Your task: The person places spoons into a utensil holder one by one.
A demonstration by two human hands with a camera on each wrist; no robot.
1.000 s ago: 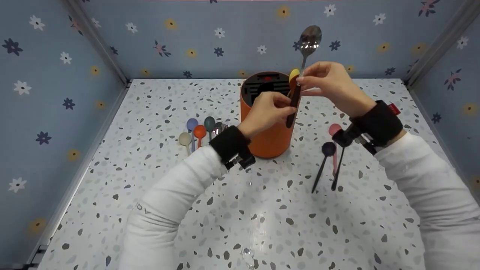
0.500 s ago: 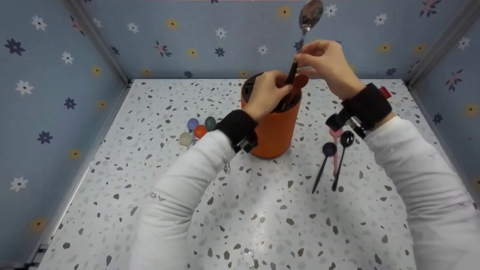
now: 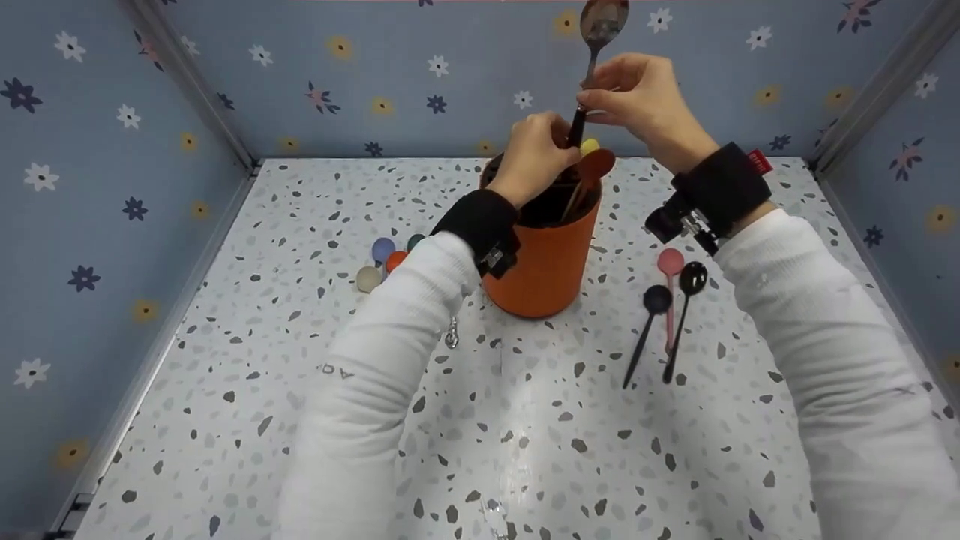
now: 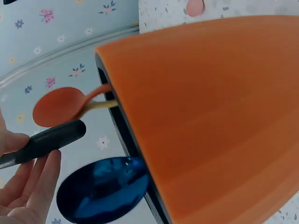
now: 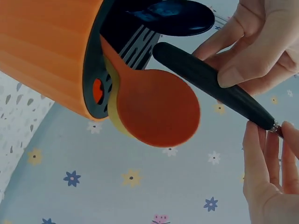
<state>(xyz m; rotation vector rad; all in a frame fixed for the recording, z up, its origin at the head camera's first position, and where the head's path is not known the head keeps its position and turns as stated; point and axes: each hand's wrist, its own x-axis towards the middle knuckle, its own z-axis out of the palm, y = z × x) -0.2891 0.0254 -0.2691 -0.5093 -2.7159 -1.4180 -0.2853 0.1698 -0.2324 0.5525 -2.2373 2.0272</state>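
A metal spoon with a dark handle is held bowl-up above the orange utensil holder. My right hand pinches it near where the metal neck meets the handle. Lower down, my left hand grips the handle between thumb and fingers. The handle's end hangs just outside the holder's mouth in the right wrist view. Out of the holder stick a red-orange spoon, a yellow spoon behind it and a shiny blue spoon.
To the holder's right lie a pink spoon, a dark round-headed spoon and a glossy black spoon. Several coloured spoons, among them a beige one and a lilac one, lie left, partly behind my left sleeve. A flowered wall stands behind.
Both hands have risen from in front of the holder to above its mouth, lifting the metal spoon. In the last half second it has shifted slightly left.
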